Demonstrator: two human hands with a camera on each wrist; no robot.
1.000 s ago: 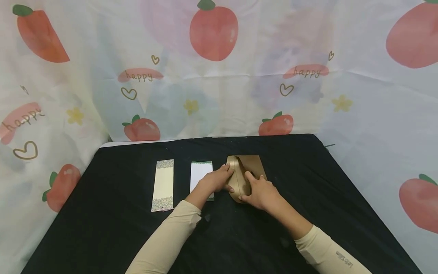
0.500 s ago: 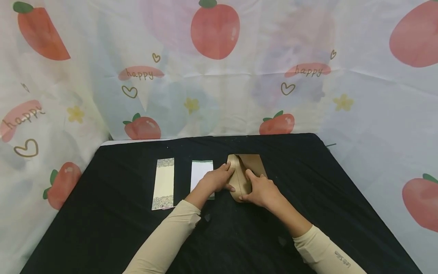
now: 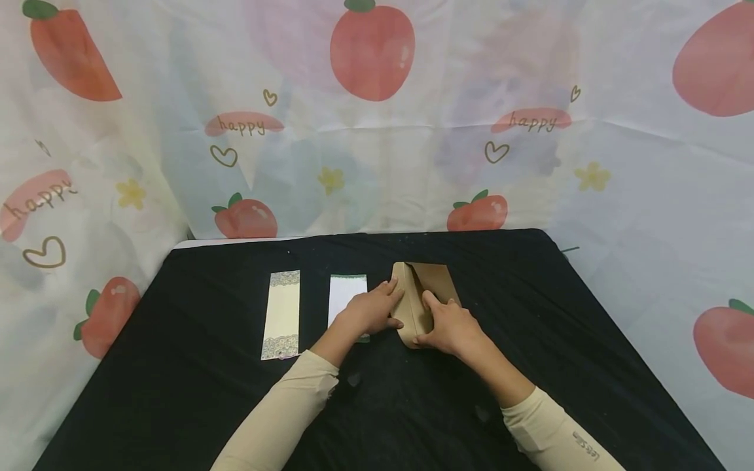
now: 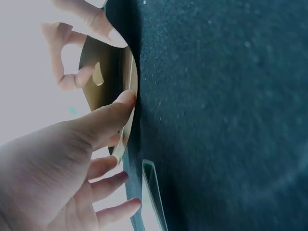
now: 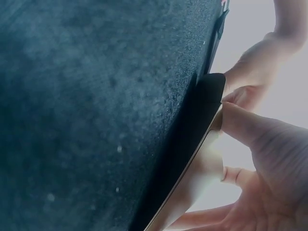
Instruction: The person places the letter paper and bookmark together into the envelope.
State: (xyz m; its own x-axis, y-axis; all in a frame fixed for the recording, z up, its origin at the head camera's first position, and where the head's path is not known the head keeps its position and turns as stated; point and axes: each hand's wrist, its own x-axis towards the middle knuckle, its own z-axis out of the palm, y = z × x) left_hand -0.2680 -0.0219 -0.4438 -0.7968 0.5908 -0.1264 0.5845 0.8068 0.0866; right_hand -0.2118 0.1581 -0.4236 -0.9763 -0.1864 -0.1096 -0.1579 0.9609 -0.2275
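On the black cloth [image 3: 377, 412], we recorded a cream strip [image 3: 281, 314] with lace-patterned ends at the far left and, to its right, a white card [image 3: 345, 294] with green-edged ends. Next we located the left hand [image 3: 368, 311], overlapping the card. Its fingers were spread and fairly straight; thumb and index finger, well apart, touched the left side of the brown envelope [image 3: 407, 304], and the outer two fingers stood clear of it. We found the envelope right of the card, between both hands: plain and smooth, with rounded left corners, a crease running lengthwise down its left panel, and a dark, tapering gap before the flat right panel. At its right we noted the right hand [image 3: 452, 327], fingers curved into the gap and thumb on the near edge, holding the paper between them.
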